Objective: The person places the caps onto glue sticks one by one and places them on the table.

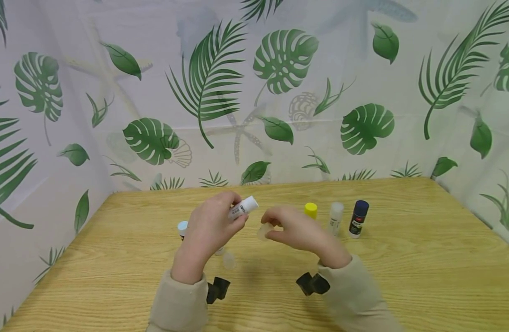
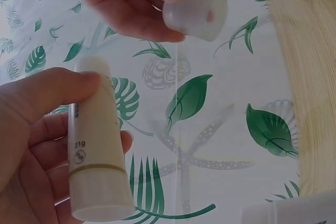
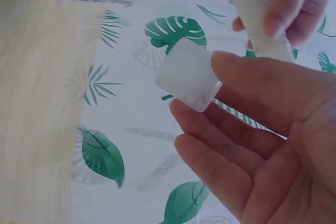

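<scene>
My left hand (image 1: 206,226) grips a white glue stick (image 1: 243,208), held tilted above the table. In the left wrist view the thumb lies along the glue stick (image 2: 97,140), whose label reads 21g, with fingers behind it. To its right, my right hand (image 1: 302,228) pinches a small translucent cap (image 1: 263,232) between thumb and fingers. The right wrist view shows this cap (image 3: 188,74) at the fingertips, with the other fingers loosely bent below. Cap and glue stick are apart, a short gap between them.
On the wooden table (image 1: 424,276), a yellow-capped stick (image 1: 310,210), a clear-capped glue stick (image 1: 335,217) and a dark-blue glue stick (image 1: 359,218) stand at right. A light-blue-capped one (image 1: 182,227) and a loose clear cap (image 1: 228,260) are near the left hand. Leaf-patterned cloth (image 1: 238,106) hangs behind.
</scene>
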### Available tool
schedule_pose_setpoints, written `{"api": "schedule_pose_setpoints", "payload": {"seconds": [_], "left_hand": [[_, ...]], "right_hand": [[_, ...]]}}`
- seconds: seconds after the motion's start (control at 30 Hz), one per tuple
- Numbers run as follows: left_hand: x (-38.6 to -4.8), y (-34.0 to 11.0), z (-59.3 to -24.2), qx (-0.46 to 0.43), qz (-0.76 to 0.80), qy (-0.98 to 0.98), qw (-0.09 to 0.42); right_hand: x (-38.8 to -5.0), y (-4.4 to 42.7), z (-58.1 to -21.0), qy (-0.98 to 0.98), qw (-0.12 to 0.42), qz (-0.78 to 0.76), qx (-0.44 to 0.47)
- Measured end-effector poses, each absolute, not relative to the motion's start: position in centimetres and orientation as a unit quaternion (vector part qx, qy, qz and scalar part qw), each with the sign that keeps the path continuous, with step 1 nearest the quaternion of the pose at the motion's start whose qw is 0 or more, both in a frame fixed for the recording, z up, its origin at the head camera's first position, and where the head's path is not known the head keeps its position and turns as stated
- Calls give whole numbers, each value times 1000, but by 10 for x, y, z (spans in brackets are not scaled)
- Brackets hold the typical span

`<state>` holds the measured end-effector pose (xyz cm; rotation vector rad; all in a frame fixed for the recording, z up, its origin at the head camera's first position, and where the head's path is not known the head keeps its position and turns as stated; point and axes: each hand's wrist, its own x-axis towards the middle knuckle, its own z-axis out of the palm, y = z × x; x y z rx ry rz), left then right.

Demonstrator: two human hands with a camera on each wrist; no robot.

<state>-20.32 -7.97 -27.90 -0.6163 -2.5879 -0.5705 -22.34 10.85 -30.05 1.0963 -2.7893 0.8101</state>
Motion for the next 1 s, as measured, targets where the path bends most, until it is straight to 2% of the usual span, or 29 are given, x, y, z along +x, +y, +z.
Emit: {"api": "schedule_pose_setpoints", "payload": {"seconds": [0.3,0.67,1.0], "left_hand": [[-204,-79,-279,-222,-203,-931,209],[-204,-78,-279,-227,-198,-930,210],[-204,-76,-280,-249,-189,-923,224]], "right_hand": [[-222,121,-292,-884,71,310,343],[-224,124,-290,-836,104,446,301],[-222,123,-287,-820,126,474,295]]}}
